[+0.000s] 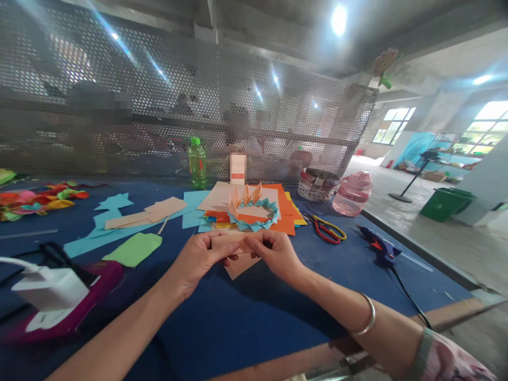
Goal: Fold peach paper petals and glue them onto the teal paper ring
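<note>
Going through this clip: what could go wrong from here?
The peach paper pinched between the left hand and right hand could crease or tear. The folded paper ring sits just ahead and might get knocked. The glue gun's cord runs past the right forearm and might snag.

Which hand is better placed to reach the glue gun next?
Right, probably: the right hand is nearer the glue gun, which lies on its side, though it shares the tan paper with the left hand.
</note>
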Available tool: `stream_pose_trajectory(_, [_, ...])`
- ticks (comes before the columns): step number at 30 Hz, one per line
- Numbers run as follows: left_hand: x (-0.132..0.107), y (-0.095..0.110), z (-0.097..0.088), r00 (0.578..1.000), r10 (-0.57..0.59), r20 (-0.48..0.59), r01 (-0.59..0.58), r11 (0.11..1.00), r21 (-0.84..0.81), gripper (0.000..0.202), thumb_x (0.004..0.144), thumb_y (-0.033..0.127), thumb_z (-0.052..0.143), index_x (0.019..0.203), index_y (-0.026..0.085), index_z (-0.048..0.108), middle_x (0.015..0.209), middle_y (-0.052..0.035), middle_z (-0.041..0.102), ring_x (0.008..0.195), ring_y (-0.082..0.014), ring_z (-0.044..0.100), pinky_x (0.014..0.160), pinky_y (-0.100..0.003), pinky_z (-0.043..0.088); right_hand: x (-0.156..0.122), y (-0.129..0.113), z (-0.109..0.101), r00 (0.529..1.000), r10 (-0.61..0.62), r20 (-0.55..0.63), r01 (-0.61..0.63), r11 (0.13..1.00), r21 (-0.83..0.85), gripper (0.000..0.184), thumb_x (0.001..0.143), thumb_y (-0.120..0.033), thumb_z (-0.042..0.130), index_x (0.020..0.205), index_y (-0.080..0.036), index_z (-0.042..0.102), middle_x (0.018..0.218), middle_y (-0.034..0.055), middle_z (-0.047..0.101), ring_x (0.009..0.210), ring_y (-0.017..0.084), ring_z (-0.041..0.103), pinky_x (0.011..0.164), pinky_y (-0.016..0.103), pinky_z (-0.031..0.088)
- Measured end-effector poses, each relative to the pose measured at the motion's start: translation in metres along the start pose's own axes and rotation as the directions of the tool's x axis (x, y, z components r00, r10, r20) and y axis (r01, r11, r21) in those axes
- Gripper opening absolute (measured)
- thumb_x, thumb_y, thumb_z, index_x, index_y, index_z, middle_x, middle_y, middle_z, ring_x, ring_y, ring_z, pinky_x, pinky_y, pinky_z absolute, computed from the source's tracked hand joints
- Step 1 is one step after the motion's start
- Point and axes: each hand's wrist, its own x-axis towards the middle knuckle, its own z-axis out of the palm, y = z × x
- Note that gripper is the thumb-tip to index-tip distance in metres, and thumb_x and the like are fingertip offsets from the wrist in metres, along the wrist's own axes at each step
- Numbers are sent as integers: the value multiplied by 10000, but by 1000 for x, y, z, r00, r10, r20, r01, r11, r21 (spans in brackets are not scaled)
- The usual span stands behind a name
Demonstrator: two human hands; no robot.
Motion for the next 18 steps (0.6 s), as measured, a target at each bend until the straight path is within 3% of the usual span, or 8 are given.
stream_pose_trajectory(7, [0, 1, 2, 1000, 13, -15, -13, 1000, -2, 236, 660, 349, 762, 790, 154, 735, 724, -25, 674, 680, -162, 611, 575, -239, 456, 0, 1, 0, 1000, -13, 13, 13, 1000, 9, 367, 822, -497, 604, 742, -145, 664, 603, 5, 593, 552, 102, 536, 534, 218, 413])
stream_pose_trajectory(18, [0, 1, 1, 998, 41, 40, -42, 999, 33, 264, 633, 335, 789, 825, 164, 730, 737, -29, 664, 674, -159, 585, 573, -238, 459, -3, -3, 0, 998, -70, 3, 70, 995, -73, 340, 851, -457, 581, 716, -156, 665, 603, 8, 594, 562, 104, 530, 545, 220, 408])
